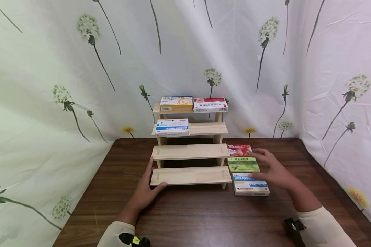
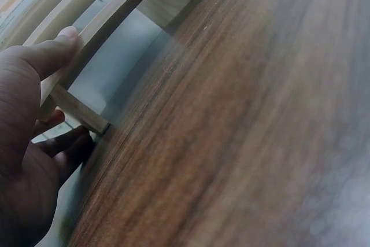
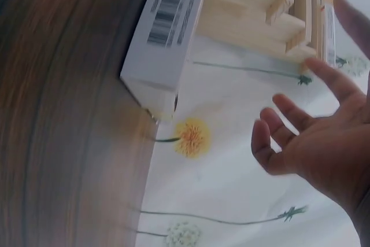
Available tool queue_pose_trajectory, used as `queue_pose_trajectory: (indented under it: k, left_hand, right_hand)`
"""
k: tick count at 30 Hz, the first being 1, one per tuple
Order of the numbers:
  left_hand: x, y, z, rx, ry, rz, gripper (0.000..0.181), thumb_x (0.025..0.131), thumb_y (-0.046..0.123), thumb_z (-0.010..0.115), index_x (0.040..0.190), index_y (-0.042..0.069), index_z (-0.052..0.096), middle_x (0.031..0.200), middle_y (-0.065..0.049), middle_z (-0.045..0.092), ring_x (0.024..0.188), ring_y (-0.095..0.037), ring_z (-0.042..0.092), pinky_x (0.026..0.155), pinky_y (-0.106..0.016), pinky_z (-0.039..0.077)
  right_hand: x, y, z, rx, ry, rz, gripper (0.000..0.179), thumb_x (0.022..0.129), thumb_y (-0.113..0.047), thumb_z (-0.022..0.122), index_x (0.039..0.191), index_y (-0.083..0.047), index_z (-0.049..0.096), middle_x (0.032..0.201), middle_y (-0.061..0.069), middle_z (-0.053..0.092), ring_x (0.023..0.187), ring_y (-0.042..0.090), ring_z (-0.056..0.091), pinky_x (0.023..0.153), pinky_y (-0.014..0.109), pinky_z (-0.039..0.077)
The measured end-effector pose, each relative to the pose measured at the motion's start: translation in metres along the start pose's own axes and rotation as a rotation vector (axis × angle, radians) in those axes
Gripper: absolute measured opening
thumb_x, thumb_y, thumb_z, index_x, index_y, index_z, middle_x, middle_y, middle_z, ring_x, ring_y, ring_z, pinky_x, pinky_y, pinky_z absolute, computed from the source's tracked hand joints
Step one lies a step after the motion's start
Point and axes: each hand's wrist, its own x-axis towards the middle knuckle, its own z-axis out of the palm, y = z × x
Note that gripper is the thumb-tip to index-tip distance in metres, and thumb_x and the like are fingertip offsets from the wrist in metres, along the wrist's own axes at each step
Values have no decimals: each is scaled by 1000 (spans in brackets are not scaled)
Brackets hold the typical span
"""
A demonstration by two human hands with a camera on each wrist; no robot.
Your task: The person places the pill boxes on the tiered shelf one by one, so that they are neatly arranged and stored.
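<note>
A stepped wooden display rack stands on the table. My left hand holds the left end of its lowest board, thumb at the front edge and fingers along the side; in the left wrist view the thumb lies against the board while other fingers bend below it. My right hand hovers over a column of medicine boxes right of the rack, fingers spread and nothing held. These are a red box, a green box and a white-and-blue box. In the right wrist view the palm is bare.
On the top step sit a yellow-and-white box and a red-and-white box. Another white-and-blue box lies on the step below, at the left. A flower-patterned cloth hangs behind the brown wooden table.
</note>
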Motion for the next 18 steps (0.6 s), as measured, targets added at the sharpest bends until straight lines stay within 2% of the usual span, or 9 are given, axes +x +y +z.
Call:
queue_pose_trajectory:
  k: [5,11,15,18]
  left_hand:
    - [0,-1,0,9,3,2,116,99,33,84,176,41,-2,170,-26,42,151,-44,51,123,-67,38]
    - [1,-2,1,20,5,7,115,99,35,84,176,41,-1,171,-26,41,153,-45,49,124,-67,37]
    - [0,-2,1,16,3,5,115,99,34,84,176,42,-2,171,-26,41,154,-45,48,124,-67,36]
    - [0,-1,0,19,8,5,115,100,34,84,176,42,-2,170,-26,42,153,-46,48,124,-68,36]
  right_hand:
    - [-4,5,-5,-6,-69,15,84,87,-35,94,160,-16,57,166,25,37,149,54,34,108,85,36]
    - [-11,14,-8,-36,-115,3,82,84,-36,96,155,-11,62,157,25,43,142,53,40,103,80,45]
    - [-15,23,-9,-17,-140,17,81,84,-35,96,154,-11,62,154,24,45,139,52,44,100,75,50]
    - [-16,29,-9,2,-159,26,80,84,-34,95,154,-12,63,152,25,46,139,53,46,99,76,50]
